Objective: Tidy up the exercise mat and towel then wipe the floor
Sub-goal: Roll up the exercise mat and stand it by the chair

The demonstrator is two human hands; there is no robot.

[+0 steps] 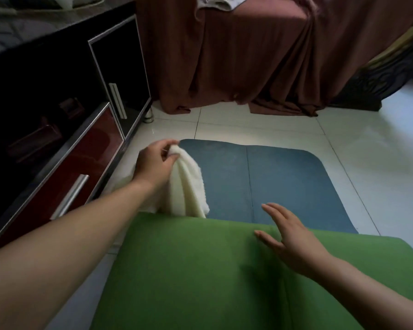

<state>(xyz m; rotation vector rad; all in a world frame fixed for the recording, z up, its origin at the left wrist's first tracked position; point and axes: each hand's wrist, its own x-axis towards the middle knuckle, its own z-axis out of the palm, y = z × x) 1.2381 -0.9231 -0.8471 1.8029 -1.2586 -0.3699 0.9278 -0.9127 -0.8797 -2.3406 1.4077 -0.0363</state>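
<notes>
One exercise mat (188, 270) on the white tiled floor (379, 163): the near green layer lies over the blue far end (284, 182), which has rounded corners. One white towel (188, 186), lifted at its top and hanging in folds, lower edge at the mat's fold on the left side. Left hand (154, 163) pinches the towel's top between curled fingers and thumb, arm stretched forward. Right hand (289, 236) open, fingers straight and spread, at the green fold edge; contact with the mat not clear. One dark cabinet (45, 103) along the left, two handles visible: one pale upright (117, 101), one metal on a red drawer (69, 196). One brown cloth (260, 55) draped beyond the mat.
</notes>
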